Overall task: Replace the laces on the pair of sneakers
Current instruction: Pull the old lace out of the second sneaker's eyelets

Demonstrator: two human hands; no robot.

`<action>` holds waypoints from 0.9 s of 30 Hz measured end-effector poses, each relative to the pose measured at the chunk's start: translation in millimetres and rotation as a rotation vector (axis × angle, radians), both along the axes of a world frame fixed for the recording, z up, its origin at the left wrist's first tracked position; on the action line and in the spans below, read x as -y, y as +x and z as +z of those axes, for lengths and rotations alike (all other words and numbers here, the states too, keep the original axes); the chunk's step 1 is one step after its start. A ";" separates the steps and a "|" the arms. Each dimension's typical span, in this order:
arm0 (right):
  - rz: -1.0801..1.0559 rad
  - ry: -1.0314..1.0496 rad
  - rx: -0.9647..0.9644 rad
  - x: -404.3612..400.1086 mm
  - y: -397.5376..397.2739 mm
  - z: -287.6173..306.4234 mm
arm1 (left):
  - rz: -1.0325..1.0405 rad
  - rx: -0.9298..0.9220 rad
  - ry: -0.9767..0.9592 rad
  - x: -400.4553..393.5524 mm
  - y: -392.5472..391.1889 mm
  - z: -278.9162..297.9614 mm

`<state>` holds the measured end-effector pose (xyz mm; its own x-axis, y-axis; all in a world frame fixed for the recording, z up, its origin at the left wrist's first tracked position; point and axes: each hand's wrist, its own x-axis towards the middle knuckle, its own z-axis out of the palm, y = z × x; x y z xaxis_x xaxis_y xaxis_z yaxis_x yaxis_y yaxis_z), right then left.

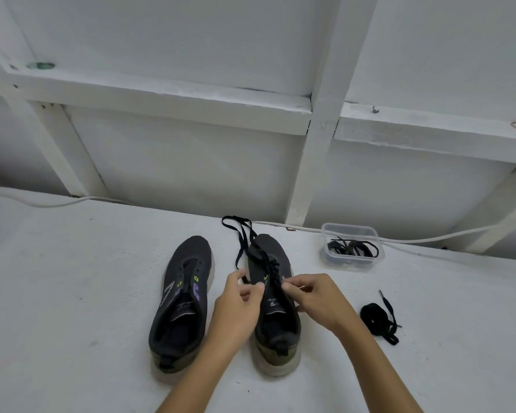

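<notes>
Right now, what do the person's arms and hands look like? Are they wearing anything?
Both forearms are bare, with no sleeves in view. The left hand and right hand wear no gloves, and I can see no rings, watch or bracelets. Nothing is worn on the wrists that show.

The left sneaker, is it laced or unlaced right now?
Unlaced. The left sneaker shows bare eyelets and an open tongue with no lace through it, while both hands work a black lace on the right sneaker.
</notes>
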<state>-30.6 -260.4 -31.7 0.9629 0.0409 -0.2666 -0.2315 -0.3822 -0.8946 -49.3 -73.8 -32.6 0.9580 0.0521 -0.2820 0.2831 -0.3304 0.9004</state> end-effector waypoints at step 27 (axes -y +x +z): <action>0.042 0.060 0.002 -5.8 15.6 -4.2 | -0.276 -0.042 0.334 -11.0 9.4 14.5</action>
<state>-15.0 -254.6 -35.9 0.9605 0.0971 -0.2608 -0.2148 -0.3371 -0.9166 -39.9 -62.8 -18.0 0.9368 -0.1094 -0.3324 0.1775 -0.6699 0.7209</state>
